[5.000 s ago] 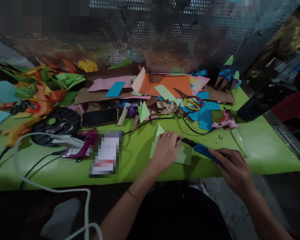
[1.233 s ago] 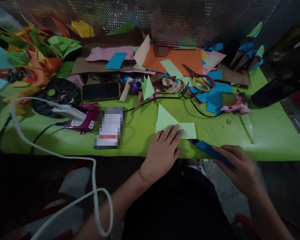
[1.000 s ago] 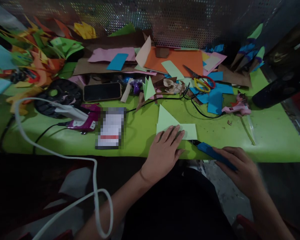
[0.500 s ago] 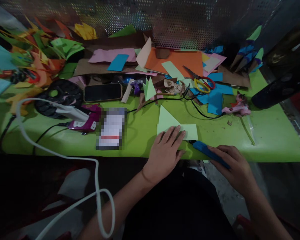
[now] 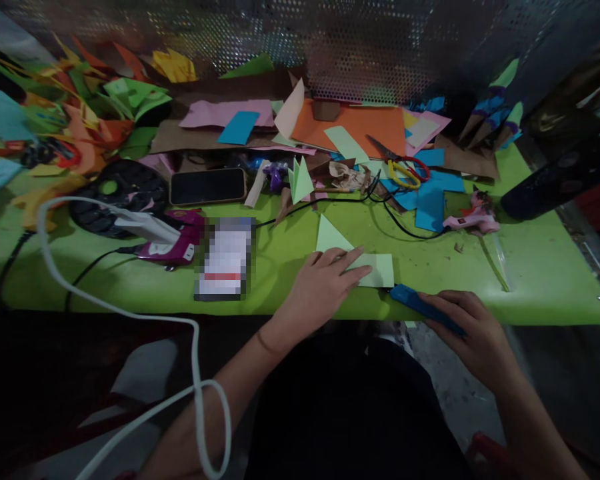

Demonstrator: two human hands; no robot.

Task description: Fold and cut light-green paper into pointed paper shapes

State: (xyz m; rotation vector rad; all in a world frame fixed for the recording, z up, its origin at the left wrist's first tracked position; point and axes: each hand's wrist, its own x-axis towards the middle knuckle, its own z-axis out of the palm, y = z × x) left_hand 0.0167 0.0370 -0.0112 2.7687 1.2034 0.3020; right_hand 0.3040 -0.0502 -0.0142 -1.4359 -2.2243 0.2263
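Just below the centre of the frame, a person's left hand (image 5: 325, 277) is lying flat, fingers extended, over a folded pale green paper (image 5: 379, 270) on a bright green table (image 5: 545, 267), apparently pinning it against sliding. At lower right, the right hand (image 5: 480, 333) is gripping a blue-handled cutter (image 5: 423, 309), seemingly for control, its dark tip pointing at the paper's lower edge, though whether they are touching is unclear. Scissors (image 5: 393, 159) and a pink glue gun (image 5: 473, 221) are lying right of centre, probably within reach.
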